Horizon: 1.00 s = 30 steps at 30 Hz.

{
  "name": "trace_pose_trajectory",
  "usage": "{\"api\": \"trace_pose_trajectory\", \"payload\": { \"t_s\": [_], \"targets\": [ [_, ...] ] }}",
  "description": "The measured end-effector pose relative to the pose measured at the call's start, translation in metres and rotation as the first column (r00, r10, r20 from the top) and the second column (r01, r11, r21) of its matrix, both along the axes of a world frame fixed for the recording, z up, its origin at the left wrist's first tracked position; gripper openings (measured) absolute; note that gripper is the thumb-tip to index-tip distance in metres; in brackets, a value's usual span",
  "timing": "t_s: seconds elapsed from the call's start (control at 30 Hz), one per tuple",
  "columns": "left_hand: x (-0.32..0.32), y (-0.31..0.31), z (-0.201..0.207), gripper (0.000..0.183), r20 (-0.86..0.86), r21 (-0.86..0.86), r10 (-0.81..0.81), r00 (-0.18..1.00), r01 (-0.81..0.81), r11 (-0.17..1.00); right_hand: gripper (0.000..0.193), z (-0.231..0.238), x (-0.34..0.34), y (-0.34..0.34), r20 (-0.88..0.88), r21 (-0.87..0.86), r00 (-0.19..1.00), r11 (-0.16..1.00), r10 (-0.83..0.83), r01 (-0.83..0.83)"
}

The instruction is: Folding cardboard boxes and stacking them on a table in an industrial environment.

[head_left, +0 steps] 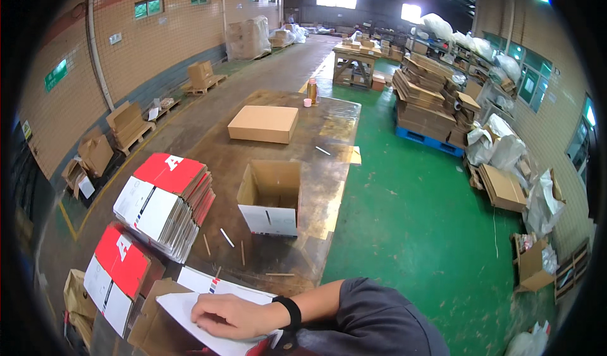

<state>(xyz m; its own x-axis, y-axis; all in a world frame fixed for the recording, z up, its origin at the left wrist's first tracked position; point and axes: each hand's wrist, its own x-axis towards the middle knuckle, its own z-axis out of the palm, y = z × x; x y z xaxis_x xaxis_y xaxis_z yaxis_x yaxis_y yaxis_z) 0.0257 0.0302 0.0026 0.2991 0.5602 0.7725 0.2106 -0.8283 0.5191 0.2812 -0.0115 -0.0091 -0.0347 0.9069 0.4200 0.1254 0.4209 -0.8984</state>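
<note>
My right hand (pixel 229 317), with a black band at the wrist, reaches in from the lower right. Its fingers are curled against a white flap of a cardboard box (pixel 165 323) at the bottom edge. Brown inner cardboard shows to the left of that flap, and the box's lower part is cut off by the frame. My left hand is not in view. Just left stands a stack of red and white flattened cartons (pixel 117 261), with a taller stack (pixel 165 198) behind it. An open-topped box (pixel 270 220), white low on its near side, stands on the table ahead.
A closed brown box (pixel 263 123) lies farther back on the worn brown table (pixel 208 157), near a bottle (pixel 312 89) and a pink cup (pixel 307 102). Thin sticks (pixel 242 253) are scattered nearby. Flattened cardboard (pixel 425 103) is piled on a blue pallet (pixel 430 142) at right.
</note>
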Motion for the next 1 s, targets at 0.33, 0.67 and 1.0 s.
{"api": "trace_pose_trajectory", "payload": {
  "t_s": [0.33,0.67,1.0],
  "targets": [
    [-0.008,-0.002,-0.008,0.012,0.006,0.065,0.087,0.996,-0.087,0.994,0.027,-0.131,0.049,-0.002,-0.263,-0.494,0.954,0.869,-0.143,-0.006],
    [-0.013,-0.002,-0.001,0.017,0.111,0.051,0.003,0.994,-0.009,0.999,0.022,-0.010,0.070,0.064,0.526,0.095,0.843,0.993,-0.112,0.072],
    [-0.040,0.006,-0.007,0.048,-0.039,0.139,-0.009,0.999,0.015,0.990,0.047,0.141,0.005,0.071,0.804,-0.231,0.195,0.597,0.562,-0.768]
  ]
}}
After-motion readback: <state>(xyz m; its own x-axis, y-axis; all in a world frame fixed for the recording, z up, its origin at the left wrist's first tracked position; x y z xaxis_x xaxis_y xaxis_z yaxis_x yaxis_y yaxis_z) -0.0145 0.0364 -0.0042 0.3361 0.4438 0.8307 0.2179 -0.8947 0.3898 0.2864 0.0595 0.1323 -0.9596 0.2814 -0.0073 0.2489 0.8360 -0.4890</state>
